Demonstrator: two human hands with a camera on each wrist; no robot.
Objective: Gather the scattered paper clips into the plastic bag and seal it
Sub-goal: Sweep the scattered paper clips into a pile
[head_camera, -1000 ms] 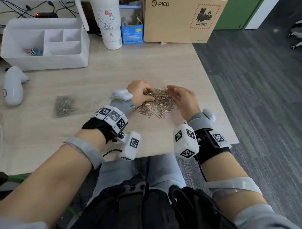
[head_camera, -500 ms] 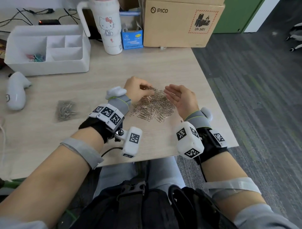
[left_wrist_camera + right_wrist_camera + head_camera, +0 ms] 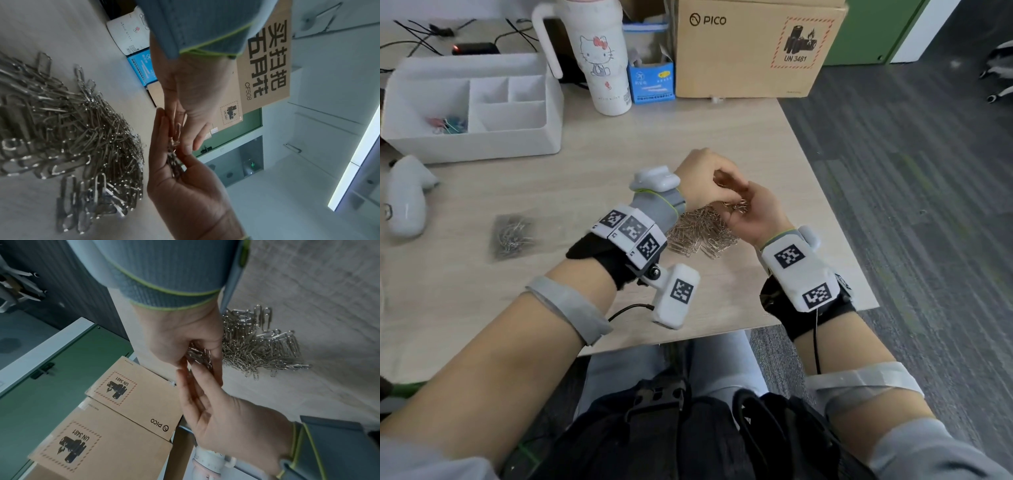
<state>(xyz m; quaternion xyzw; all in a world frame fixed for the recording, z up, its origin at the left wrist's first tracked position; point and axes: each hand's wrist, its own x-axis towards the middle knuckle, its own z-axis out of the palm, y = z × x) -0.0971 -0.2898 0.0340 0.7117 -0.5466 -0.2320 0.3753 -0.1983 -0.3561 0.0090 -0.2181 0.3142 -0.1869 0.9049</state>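
Observation:
A pile of silver paper clips (image 3: pixel 698 236) lies on the wooden table near its right edge, also seen in the left wrist view (image 3: pixel 72 129) and the right wrist view (image 3: pixel 263 347). Just above it my right hand (image 3: pixel 753 212) is turned palm up and cupped round a bunch of clips (image 3: pixel 739 205). My left hand (image 3: pixel 709 178) reaches over that palm, its fingertips pinching a few clips (image 3: pixel 177 129) against the bunch. A clear plastic bag (image 3: pixel 512 234) with some clips inside lies flat to the left, away from both hands.
A white desk organiser (image 3: pixel 472 109) holding coloured clips stands at the back left. Behind the hands stand a white mug (image 3: pixel 602 58), a blue box (image 3: pixel 652 80) and a cardboard box (image 3: pixel 756 48). At the far left lies a white controller (image 3: pixel 405 202). The table's right edge (image 3: pixel 835 219) is close to my right hand.
Both hands have risen off the pile. The right hand turned palm up with clips in it, and the left hand brought clips over that palm.

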